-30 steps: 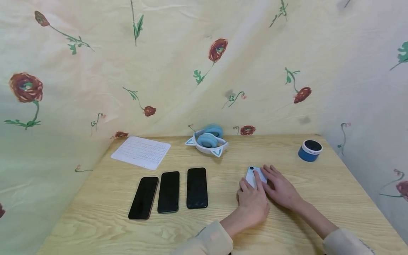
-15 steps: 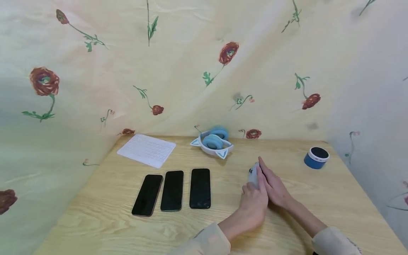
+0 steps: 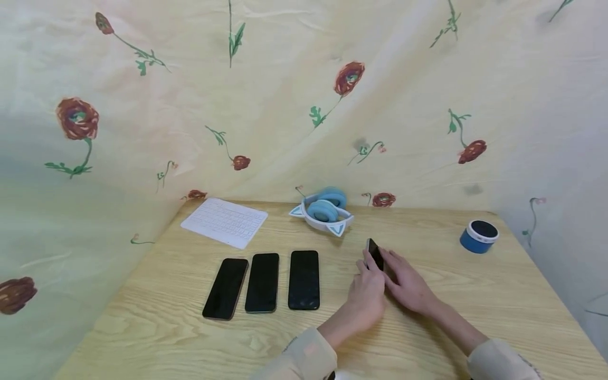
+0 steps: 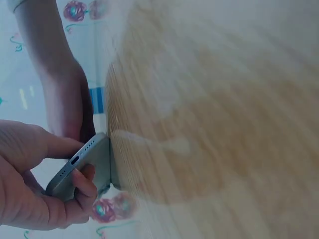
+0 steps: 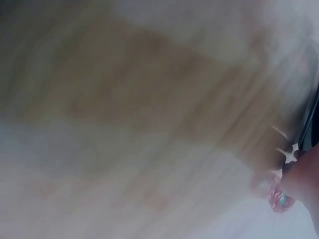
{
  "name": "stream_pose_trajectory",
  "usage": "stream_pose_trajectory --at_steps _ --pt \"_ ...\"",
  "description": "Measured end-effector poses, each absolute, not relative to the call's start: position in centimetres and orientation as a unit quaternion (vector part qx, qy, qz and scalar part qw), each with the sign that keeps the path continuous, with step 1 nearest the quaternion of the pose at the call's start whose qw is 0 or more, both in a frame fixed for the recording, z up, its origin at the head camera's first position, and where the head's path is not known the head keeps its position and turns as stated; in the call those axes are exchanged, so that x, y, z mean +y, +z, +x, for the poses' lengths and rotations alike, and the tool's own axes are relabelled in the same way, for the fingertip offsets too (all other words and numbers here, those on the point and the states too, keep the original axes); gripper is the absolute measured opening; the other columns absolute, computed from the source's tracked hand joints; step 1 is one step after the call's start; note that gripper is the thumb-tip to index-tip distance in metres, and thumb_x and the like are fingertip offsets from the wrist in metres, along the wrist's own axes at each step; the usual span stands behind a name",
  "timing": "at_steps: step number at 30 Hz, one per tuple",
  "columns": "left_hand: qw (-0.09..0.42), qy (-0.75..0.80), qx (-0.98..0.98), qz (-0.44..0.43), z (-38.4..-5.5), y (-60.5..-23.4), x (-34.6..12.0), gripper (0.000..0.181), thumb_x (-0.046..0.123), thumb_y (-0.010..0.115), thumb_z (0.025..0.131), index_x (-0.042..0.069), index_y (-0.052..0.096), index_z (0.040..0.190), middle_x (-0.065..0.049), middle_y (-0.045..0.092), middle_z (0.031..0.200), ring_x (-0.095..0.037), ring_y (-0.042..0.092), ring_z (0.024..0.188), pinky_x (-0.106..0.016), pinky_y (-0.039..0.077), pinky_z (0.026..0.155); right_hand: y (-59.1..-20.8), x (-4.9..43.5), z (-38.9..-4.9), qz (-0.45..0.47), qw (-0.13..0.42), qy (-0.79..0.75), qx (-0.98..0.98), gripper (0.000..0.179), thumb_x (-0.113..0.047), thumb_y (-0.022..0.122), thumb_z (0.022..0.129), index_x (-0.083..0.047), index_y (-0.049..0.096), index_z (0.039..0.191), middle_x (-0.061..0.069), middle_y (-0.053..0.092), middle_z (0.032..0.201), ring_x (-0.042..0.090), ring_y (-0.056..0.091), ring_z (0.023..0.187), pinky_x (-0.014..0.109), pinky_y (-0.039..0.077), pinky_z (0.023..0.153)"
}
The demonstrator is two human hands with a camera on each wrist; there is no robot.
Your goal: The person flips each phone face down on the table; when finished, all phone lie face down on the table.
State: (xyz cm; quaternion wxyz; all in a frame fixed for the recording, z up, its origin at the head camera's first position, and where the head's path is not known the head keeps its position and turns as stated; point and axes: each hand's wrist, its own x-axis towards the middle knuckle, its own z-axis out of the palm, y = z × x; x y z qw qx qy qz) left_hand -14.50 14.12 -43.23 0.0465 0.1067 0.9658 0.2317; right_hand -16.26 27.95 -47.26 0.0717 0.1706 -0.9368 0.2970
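Observation:
My left hand (image 3: pixel 366 298) grips a smartphone (image 3: pixel 375 254), its thumb and fingers on opposite sides. The phone stands tilted on its long edge, with the black screen toward my right hand (image 3: pixel 410 287). In the left wrist view the phone's pale back and bottom edge with the charging port (image 4: pixel 75 160) show, low against the wooden table. The right hand's fingers are extended beside the screen, fingertips right at the phone's edge. In the right wrist view only part of that hand (image 5: pixel 304 181) and a dark edge of the phone (image 5: pixel 313 119) appear.
Three black smartphones lie screen up in a row: left (image 3: pixel 225 288), middle (image 3: pixel 262 283) and right (image 3: pixel 304 279). Behind them are a white keyboard (image 3: pixel 225 221) and cat-ear headphones (image 3: pixel 328 211). A blue round speaker (image 3: pixel 478 237) stands at the back right. Flowered cloth (image 3: pixel 285 95) encloses the table.
The phone lay back up under both hands; it has been tipped up on its edge and turned so that its black screen shows to the right. The head view has shifted slightly.

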Motion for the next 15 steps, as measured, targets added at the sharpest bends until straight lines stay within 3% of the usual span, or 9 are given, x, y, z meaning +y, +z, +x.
stream_pose_trajectory --at_steps 8,15 --pt "0.043 0.177 0.977 0.112 -15.4 -43.3 13.8 0.096 0.039 0.081 0.078 -0.005 0.031 0.147 -0.022 0.041 0.133 -0.029 0.056 0.104 -0.031 0.051 0.085 -47.8 28.0 -16.4 0.177 0.062 0.25 -0.95 0.062 -0.03 0.056 0.099 0.003 0.035 0.148 0.028 0.031 0.151 0.047 0.023 0.14 0.062 0.026 0.106" --pt "0.045 0.208 0.971 0.11 -15.1 -44.0 13.3 0.119 0.047 0.082 0.073 0.004 0.009 0.155 -0.022 0.045 0.138 -0.035 0.044 0.125 -0.04 0.042 0.099 -48.4 28.0 -15.7 0.177 0.061 0.234 -0.954 0.064 -0.033 0.057 0.099 0.004 0.036 0.148 0.028 0.029 0.152 0.047 0.022 0.14 0.061 0.027 0.106"
